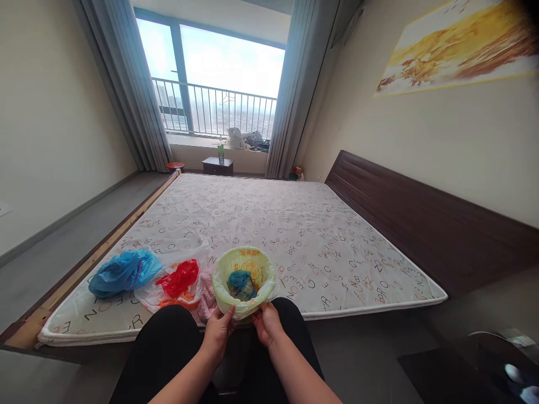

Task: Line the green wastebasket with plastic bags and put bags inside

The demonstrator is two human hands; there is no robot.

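A small trash bin (223,306), lined with a pale yellow-green plastic bag (267,289) with orange print, stands in front of me at the mattress's near edge. The liner is folded over its rim. Inside lies crumpled blue plastic (241,280) with other rubbish. My left hand (219,335) pinches the liner at the near rim, thumb on top. My right hand (268,324) is closed on the liner's edge just to the right; its fingertips are partly hidden beneath. Left of the bin are a pink cloth (206,294), a red plastic bag (185,276) and a white plastic bag (149,289).
A blue plastic bag (126,272) lies farther left on the letter-patterned mattress (261,213). The wooden bed frame (96,258) runs along the left, a dark headboard (421,219) along the right. A small nightstand (218,166) holding a green bottle (221,152) stands below the window.
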